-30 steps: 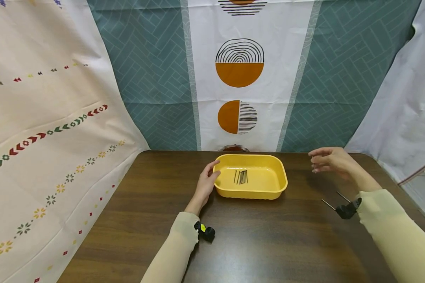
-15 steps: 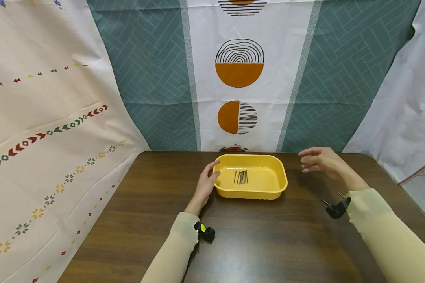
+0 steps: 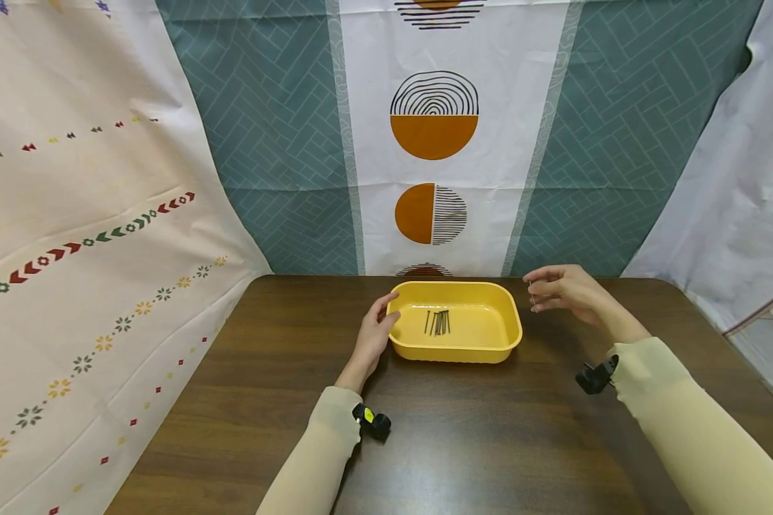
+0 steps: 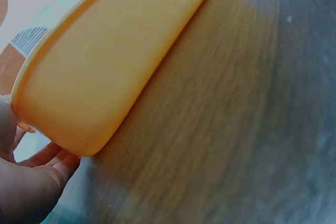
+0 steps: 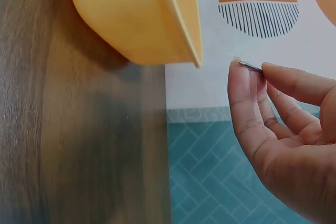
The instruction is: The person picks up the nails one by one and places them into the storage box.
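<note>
A yellow plastic tray (image 3: 479, 329) stands on the table, with several dark nails (image 3: 441, 322) lying side by side in its left half. My left hand (image 3: 372, 336) holds the tray's left end, thumb at the rim and the other fingers against the outer wall, as the left wrist view shows. Just beyond the tray's right end is my right hand (image 3: 570, 292), raised above the table. Between thumb and fingertips it pinches a thin metal nail (image 5: 250, 66), which hangs nearly upright in the head view.
The brown wooden table (image 3: 464, 436) ends at a patterned hanging cloth (image 3: 283, 143) behind the tray. A pale cloth (image 3: 103, 286) borders its left side. A black wrist camera (image 3: 597, 375) sits below the right forearm.
My right hand has moved left toward the tray, carrying the nail. Two metal rods on the table are now hidden by the right wrist camera. Left hand and tray stay put.
</note>
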Demonstrator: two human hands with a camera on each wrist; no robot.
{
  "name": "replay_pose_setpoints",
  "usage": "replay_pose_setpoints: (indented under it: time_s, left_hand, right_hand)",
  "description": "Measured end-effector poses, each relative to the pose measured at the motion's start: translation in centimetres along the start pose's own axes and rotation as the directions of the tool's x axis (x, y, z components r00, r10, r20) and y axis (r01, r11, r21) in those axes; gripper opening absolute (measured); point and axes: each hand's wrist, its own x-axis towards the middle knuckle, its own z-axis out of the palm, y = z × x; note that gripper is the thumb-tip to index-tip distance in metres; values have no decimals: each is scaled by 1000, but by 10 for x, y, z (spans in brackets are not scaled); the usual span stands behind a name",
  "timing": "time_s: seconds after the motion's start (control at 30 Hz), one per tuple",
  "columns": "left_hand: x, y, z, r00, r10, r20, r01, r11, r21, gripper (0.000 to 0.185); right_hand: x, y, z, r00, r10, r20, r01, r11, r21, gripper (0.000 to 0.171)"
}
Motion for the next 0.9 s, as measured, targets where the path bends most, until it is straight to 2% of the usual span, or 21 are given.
replay_pose_setpoints:
  time_s: [0.2,0.47,0.6,0.7,0.9]
  left_hand:
    - [1,0,0,1000,-10,-2,10,1000,-9,43]
    - [1,-1,0,1000,-11,-7,11,1000,-19,43]
    - [-3,10,2,1000,-19,-17,19,1000,-10,44]
    - [-3,11,2,999,-31,-16,31,999,-8,45]
    - [4,-3,0,1000,-15,-10,15,999,-29,45]
  right_hand:
    - [5,-7,8,1000,-2,0,2,1000,8,36]
    - [13,-14,22,1000,21,-3,-21,1000,-17,44]
    - [18,-18,32,999,37,-3,-37,999,-9,43]
    - [21,-20,37,999,43,-2,-43,999,-8,43]
    - [27,-19,45,999,43,3,-43,999,-8,43]
